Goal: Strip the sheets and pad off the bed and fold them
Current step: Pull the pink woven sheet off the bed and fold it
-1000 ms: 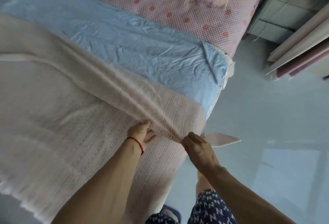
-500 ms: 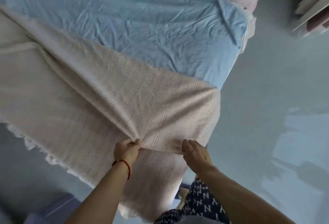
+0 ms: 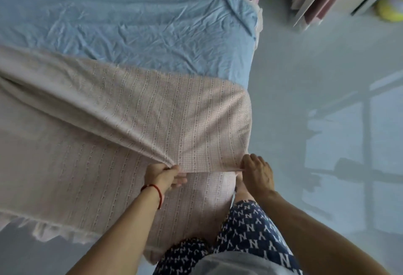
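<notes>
The left hand [image 3: 163, 174] has its grip pinched on the near edge of the beige woven sheet [image 3: 152, 111], and the right hand [image 3: 257, 171] grips the same edge at its corner. The sheet is pulled taut and lifted between them, folded over on the bed's near end. Beyond it lies a wrinkled blue sheet [image 3: 130, 25] covering the bed [image 3: 258, 25].

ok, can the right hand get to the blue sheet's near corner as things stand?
Probably not right away: the right hand is pinching the beige sheet, whose pulled-back fold covers that end of the blue sheet.
</notes>
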